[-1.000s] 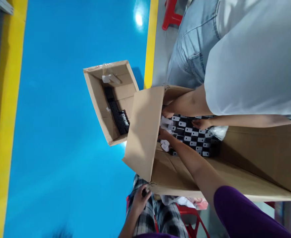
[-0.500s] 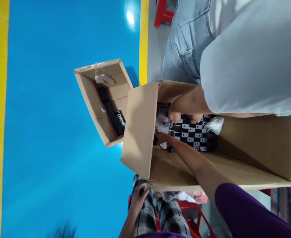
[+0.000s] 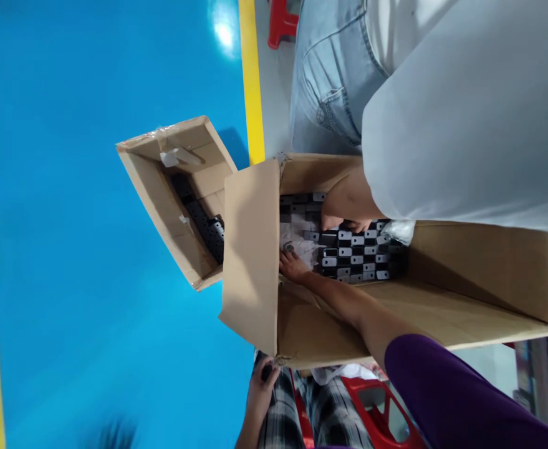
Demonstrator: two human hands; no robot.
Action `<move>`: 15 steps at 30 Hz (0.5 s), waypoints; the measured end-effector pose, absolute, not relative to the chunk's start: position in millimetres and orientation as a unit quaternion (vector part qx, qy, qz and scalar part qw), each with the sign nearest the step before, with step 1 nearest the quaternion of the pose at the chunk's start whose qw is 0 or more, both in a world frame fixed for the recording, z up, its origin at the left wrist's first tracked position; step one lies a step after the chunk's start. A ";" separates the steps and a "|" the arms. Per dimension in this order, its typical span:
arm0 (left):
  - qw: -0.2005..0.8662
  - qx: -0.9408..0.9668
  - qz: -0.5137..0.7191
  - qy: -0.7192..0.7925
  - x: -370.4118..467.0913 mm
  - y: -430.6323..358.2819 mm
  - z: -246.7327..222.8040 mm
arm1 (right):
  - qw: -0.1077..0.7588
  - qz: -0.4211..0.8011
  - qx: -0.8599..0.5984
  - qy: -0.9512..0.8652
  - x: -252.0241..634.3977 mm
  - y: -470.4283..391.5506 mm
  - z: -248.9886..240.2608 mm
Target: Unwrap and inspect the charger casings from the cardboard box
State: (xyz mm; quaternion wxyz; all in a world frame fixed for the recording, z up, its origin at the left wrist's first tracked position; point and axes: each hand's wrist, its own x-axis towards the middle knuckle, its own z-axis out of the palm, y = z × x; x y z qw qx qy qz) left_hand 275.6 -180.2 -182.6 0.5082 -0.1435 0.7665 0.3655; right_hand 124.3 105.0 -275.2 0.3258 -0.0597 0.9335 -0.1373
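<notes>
My left hand (image 3: pixel 265 381) is closed round a small black part (image 3: pixel 267 372), beside the near corner of the large cardboard box (image 3: pixel 479 262). Inside this box, my right hand (image 3: pixel 294 265) lies with fingers apart on crumpled clear plastic wrap (image 3: pixel 299 240), close to the left flap (image 3: pixel 250 255). Rows of small black-and-grey parts (image 3: pixel 356 251) fill the bottom to its right. Another person's hands (image 3: pixel 332 221) reach in among the parts from the far side; what they hold is hard to make out.
A smaller open carton (image 3: pixel 147 199) with black parts (image 3: pixel 199 215) stands left of the large box. The other person's grey sleeve (image 3: pixel 451 137) covers the upper right. A red stool (image 3: pixel 381 415) is at the bottom, another (image 3: pixel 283 24) at the top.
My right hand has let go of a dark part and now rests on the wrap. The view has shifted, moving both boxes slightly left. My left hand still holds its black part.
</notes>
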 end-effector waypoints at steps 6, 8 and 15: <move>0.520 -0.152 0.368 0.756 278.1 -186.8 -193.0 | 0.328 -0.135 -0.033 0.934 118.2 114.8 -275.1; 0.521 -0.151 0.367 0.756 278.4 -186.6 -193.5 | 0.327 -0.131 -0.024 0.935 118.5 114.0 -275.6; 0.514 -0.124 0.357 0.770 273.3 -184.6 -188.5 | 0.339 -0.132 0.004 0.931 129.7 96.0 -284.8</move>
